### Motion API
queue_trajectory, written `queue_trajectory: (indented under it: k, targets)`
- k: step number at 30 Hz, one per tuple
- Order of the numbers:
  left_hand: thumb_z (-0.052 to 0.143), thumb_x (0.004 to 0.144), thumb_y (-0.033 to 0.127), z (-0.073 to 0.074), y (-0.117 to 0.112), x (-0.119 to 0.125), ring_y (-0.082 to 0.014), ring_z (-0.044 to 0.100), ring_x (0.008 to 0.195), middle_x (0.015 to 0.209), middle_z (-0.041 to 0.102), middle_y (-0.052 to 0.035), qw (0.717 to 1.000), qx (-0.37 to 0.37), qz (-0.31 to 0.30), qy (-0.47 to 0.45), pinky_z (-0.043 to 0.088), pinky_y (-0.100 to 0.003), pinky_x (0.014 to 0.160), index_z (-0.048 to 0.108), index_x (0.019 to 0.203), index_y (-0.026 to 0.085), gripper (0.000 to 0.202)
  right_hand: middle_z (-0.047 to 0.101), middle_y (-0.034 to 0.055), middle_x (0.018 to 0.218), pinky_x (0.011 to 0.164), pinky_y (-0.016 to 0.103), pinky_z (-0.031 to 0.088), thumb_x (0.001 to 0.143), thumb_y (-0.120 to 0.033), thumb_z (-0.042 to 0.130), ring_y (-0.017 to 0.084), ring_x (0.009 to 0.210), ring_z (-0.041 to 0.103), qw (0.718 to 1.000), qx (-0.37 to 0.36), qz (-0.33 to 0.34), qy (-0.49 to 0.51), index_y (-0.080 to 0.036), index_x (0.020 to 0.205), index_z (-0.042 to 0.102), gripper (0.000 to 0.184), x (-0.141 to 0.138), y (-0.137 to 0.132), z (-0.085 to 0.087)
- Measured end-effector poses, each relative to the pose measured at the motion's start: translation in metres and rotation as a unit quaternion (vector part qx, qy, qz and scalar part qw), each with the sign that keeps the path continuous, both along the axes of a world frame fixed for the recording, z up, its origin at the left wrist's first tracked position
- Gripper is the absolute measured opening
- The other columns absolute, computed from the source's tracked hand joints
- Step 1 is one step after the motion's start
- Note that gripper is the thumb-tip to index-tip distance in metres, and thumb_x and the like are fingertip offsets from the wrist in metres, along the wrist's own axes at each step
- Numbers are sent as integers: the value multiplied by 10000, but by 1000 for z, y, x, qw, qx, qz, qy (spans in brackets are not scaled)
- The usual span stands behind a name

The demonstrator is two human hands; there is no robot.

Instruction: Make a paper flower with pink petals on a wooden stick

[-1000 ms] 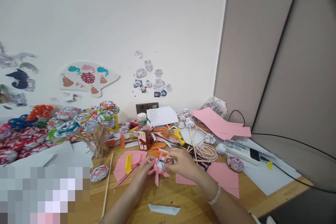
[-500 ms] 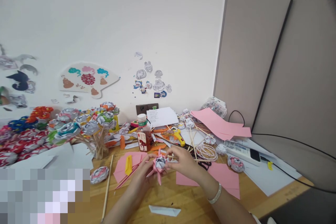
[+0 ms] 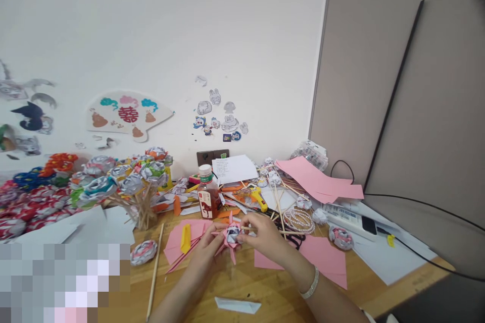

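Observation:
Between my two hands, just above the wooden table, is a folded paper flower (image 3: pixel 232 233) with pink pointed petals and a white and dark centre. My left hand (image 3: pixel 207 245) grips its left side, fingers closed on the pink petals. On the other side my right hand (image 3: pixel 261 234) is closed in a pinch at the flower's edge. A thin wooden stick (image 3: pixel 248 228) shows by the right fingertips. Below the hands lies a folded white paper strip (image 3: pixel 238 305). Pink paper sheets (image 3: pixel 174 239) with a yellow folded strip (image 3: pixel 185 238) rest left of my left hand.
A drink bottle (image 3: pixel 208 197) stands behind the hands, near a yellow glue gun (image 3: pixel 258 199). Many finished paper flowers (image 3: pixel 99 186) crowd the left. A long stick (image 3: pixel 155 272) lies at left. To the right are pearl strings (image 3: pixel 299 219), a power strip (image 3: pixel 350 222) and cables.
The flower has turned slightly in my hands and shifted a little to the right. My right fingers have moved slightly over its edge, and the stick shows more clearly.

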State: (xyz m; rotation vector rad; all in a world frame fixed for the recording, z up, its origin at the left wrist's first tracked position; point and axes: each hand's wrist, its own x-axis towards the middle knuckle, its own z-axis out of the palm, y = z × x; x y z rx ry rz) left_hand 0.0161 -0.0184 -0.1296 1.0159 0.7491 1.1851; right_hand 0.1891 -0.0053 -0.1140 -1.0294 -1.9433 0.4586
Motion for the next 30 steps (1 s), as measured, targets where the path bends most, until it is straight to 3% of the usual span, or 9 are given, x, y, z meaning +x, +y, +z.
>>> queue_trajectory:
  k: [12,18,24,30]
  targets:
    - [668,752,295,-1,-2,0,-181,671,744,809,693,-39,998,-23,-22,-50,517,-264,671,600,867,178,177,629,-8,822,663,232,404,720,-208,687,152,770,573,999,-15,1,30,-199,820,613,125,0,2,-2]
    - [622,767,156,-5,14,-10,-201,674,845,914,698,-83,992,-33,60,-105,547,-290,729,585,1006,163,242,589,5,773,638,241,400,826,-233,565,148,713,544,998,44,-31,30,-187,820,579,48,4,5,-2]
    - [507,828,94,-2,14,-13,-209,666,930,1038,676,-95,988,-24,77,-133,560,-350,759,483,1206,224,401,565,51,891,750,281,420,912,-158,370,168,842,542,994,111,16,-1,-191,965,562,202,-4,4,-10]
    - [524,806,71,1,11,-10,-199,657,955,1111,653,-97,988,-56,39,-138,548,-323,797,472,1247,212,465,567,51,945,754,278,431,840,-155,522,176,857,541,995,97,14,4,-191,1018,554,184,-12,0,-14]
